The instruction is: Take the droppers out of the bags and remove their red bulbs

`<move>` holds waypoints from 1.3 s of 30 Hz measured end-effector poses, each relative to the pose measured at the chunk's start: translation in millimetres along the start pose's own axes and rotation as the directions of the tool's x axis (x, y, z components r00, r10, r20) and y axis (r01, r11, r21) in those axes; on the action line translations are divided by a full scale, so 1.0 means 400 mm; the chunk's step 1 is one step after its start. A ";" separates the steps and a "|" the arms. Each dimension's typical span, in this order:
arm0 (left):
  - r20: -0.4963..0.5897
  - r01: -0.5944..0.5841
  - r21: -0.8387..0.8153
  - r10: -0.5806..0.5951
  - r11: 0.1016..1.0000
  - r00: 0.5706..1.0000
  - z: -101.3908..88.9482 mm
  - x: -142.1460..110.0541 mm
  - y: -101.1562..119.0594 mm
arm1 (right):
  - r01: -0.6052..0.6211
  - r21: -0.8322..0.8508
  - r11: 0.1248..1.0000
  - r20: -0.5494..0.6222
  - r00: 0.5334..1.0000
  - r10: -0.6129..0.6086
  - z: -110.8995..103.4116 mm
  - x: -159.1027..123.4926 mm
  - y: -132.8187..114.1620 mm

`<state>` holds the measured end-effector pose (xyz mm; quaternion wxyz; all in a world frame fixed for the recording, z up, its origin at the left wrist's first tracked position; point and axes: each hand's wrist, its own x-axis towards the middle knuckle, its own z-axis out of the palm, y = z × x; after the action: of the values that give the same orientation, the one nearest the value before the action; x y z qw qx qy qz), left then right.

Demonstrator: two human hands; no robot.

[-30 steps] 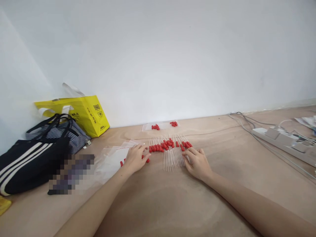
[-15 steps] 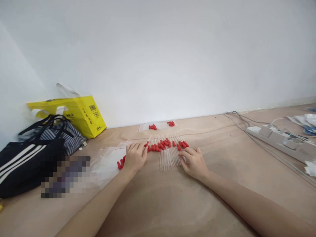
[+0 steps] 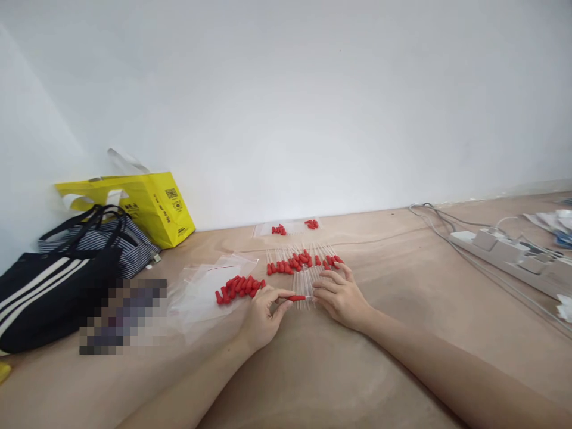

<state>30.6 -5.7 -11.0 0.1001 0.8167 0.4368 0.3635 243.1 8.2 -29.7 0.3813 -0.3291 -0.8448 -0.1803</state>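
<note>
My left hand (image 3: 267,316) pinches a red rubber dropper bulb (image 3: 297,297) between thumb and fingers. Facing it, my right hand (image 3: 343,296) has its fingertips closed on a thin clear dropper tube (image 3: 308,297), whose end meets the bulb's right end; how far it sits inside cannot be seen. Under and behind the fingers lies a fan of bare clear tubes (image 3: 303,282). Beyond it runs a row of droppers with red bulbs (image 3: 286,266), tips pointing away. Left of my left hand, a pile of loose red bulbs (image 3: 241,286) rests on clear plastic bags (image 3: 196,292).
At the back by the wall lies a clear bag with red-bulbed droppers (image 3: 292,227). A yellow bag (image 3: 165,208) and a black bag with white stripes (image 3: 67,292) stand at left. On the right are a white power strip (image 3: 513,253) and cables (image 3: 440,229).
My left hand has come from the left end of the dropper row toward me and right, now with a red bulb. My right hand has shifted slightly left with a tube.
</note>
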 end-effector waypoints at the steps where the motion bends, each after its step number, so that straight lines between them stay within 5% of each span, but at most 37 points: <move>1: -0.004 -0.007 -0.008 0.007 1.000 1.000 0.000 -0.002 -0.002 | 0.000 0.019 1.000 0.014 1.000 0.000 -0.001 0.000 0.000; 9: 0.019 -0.094 0.068 0.093 0.993 0.995 -0.012 -0.002 0.023 | 0.017 0.002 1.000 0.002 1.000 -0.017 -0.005 0.002 -0.002; 16: 0.092 -0.361 0.299 0.350 0.883 0.932 0.014 -0.005 0.040 | 0.108 -0.136 0.985 0.012 0.994 -0.107 0.006 -0.003 -0.017; 31: -0.055 -0.300 0.260 0.324 0.918 0.944 -0.003 -0.006 0.063 | -0.112 -0.270 0.956 0.058 0.989 0.133 0.009 0.009 -0.014; 39: -0.066 -0.325 0.463 0.398 0.824 0.915 0.024 0.004 0.018 | 0.022 -0.133 0.991 0.049 0.999 -0.016 0.000 0.012 -0.024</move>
<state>42.3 -7.3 -13.5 -0.1945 0.8539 0.3513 0.3309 233.9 3.4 -26.5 0.3364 -0.3501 -0.8428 -0.2323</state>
